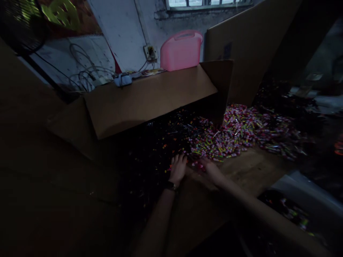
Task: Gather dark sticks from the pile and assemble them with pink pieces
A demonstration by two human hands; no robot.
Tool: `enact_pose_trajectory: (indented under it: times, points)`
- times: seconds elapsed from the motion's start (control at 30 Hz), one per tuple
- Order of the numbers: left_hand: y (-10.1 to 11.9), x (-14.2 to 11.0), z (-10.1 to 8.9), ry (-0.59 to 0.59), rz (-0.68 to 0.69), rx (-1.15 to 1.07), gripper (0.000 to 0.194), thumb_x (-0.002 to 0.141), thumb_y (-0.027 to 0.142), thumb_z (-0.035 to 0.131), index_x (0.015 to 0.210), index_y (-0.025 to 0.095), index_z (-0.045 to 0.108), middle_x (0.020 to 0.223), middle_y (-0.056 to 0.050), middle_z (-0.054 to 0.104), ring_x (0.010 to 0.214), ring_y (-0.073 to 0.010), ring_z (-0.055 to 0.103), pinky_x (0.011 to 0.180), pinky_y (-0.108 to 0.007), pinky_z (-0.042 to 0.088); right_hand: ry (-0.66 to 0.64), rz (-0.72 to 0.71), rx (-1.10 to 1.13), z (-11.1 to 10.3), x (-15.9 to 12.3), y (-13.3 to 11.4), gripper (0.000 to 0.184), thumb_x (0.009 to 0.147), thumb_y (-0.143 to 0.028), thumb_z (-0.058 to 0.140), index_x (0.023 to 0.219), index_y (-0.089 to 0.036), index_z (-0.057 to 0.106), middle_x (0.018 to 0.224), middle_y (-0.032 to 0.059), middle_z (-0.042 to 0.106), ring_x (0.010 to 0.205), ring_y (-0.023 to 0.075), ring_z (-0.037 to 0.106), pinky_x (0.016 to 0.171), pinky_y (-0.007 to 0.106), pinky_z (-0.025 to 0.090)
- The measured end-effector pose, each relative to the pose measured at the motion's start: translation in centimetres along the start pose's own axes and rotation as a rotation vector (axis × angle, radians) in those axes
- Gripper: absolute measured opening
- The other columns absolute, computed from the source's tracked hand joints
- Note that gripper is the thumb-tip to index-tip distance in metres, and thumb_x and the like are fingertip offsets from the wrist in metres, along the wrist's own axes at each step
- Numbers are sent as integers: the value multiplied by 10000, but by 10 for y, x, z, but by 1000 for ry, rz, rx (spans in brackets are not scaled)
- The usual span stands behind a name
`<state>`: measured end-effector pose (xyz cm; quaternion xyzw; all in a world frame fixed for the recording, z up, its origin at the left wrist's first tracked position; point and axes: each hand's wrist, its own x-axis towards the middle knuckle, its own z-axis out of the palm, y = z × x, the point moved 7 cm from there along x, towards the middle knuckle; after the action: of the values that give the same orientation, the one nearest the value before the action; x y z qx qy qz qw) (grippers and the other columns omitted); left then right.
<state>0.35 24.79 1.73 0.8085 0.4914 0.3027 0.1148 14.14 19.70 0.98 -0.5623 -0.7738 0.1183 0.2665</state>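
A big heap of small wrapped candies (235, 132), pink, yellow and white, lies on a brown cardboard surface (249, 167). My left hand (178, 167), with a dark watch on the wrist, rests palm down at the near edge of the heap, fingers spread over dark wrappers. My right hand (211, 169) lies beside it, fingers reaching into the candies at the heap's front edge. The scene is dim, so I cannot make out whether either hand holds a candy.
A large open cardboard box (150, 96) stands behind the hands, its flap raised. A tall cardboard sheet (252, 43) leans at the right. A pink plastic case (181, 50), cables and a wall socket (150, 53) sit at the back. A fan (21, 25) is top left.
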Motion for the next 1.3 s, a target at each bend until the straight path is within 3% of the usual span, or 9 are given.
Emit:
enact_pose_trajectory:
  times: [0.13, 0.2, 0.27, 0.4, 0.5, 0.6, 0.77, 1.13, 1.3]
  points:
    - [-15, 3, -28, 202, -195, -294, 284, 906, 212, 395, 1139, 180, 553, 1180, -109, 592, 1160, -231, 498, 1017, -465, 374, 50, 9, 132, 14, -7, -17, 165, 801, -184, 565, 952, -160, 625, 1112, 157, 621, 1050, 264, 561, 892, 377, 445]
    - [-22, -3, -40, 286, -316, -465, 333, 956, 303, 270, 1183, 179, 479, 1223, -133, 556, 1153, -227, 525, 944, -461, 452, 98, 50, 213, 15, -11, -20, 169, 798, -151, 535, 942, -164, 622, 1026, 145, 652, 983, 263, 582, 860, 387, 455]
    - [-24, -14, -46, 299, -414, -642, 344, 964, 357, 228, 1178, 193, 442, 1215, -138, 565, 1084, -219, 590, 836, -441, 527, 158, 105, 316, 9, -17, -20, 181, 815, -183, 515, 973, -174, 604, 928, 109, 669, 867, 239, 608, 784, 360, 479]
    - [-9, -42, -48, 226, -541, -911, 219, 870, 323, 506, 1043, 187, 507, 1065, -107, 656, 953, -212, 660, 800, -429, 553, 247, 224, 530, -16, -32, -21, 214, 885, -351, 465, 946, -174, 569, 783, 44, 652, 682, 179, 604, 631, 276, 481]
    - [10, -61, -47, 224, -651, -1182, 278, 756, 278, 664, 982, 176, 538, 1013, -69, 669, 916, -192, 667, 850, -416, 536, 242, 300, 722, -33, -41, -30, 277, 853, -456, 517, 814, -184, 554, 651, -7, 590, 564, 134, 546, 526, 223, 431]
    - [32, -72, -51, 247, -709, -1413, 364, 695, 261, 729, 985, 189, 521, 976, -32, 671, 849, -177, 676, 835, -420, 540, 243, 407, 966, -41, -52, -41, 291, 773, -467, 621, 732, -189, 549, 622, -21, 561, 548, 116, 514, 521, 213, 408]
    - [56, -80, -67, 211, -672, -1340, 439, 689, 321, 733, 1015, 220, 457, 992, -36, 678, 783, -195, 688, 700, -408, 574, 261, 460, 963, -50, -66, -55, 269, 740, -463, 643, 760, -199, 592, 681, 12, 596, 635, 161, 554, 584, 248, 446]
    - [58, -91, -77, 246, -581, -1323, 455, 667, 345, 755, 977, 219, 447, 923, -36, 706, 775, -217, 701, 659, -366, 589, 212, 501, 937, -56, -79, -63, 288, 729, -462, 643, 670, -197, 546, 579, -18, 507, 539, 135, 475, 504, 231, 379]
    - [61, -95, -76, 229, -616, -1337, 420, 696, 330, 738, 983, 217, 453, 928, -24, 704, 776, -220, 700, 661, -378, 587, 47, 413, 857, -48, -75, -73, 254, 788, -420, 597, 711, -184, 543, 599, -20, 525, 549, 123, 475, 510, 224, 366]
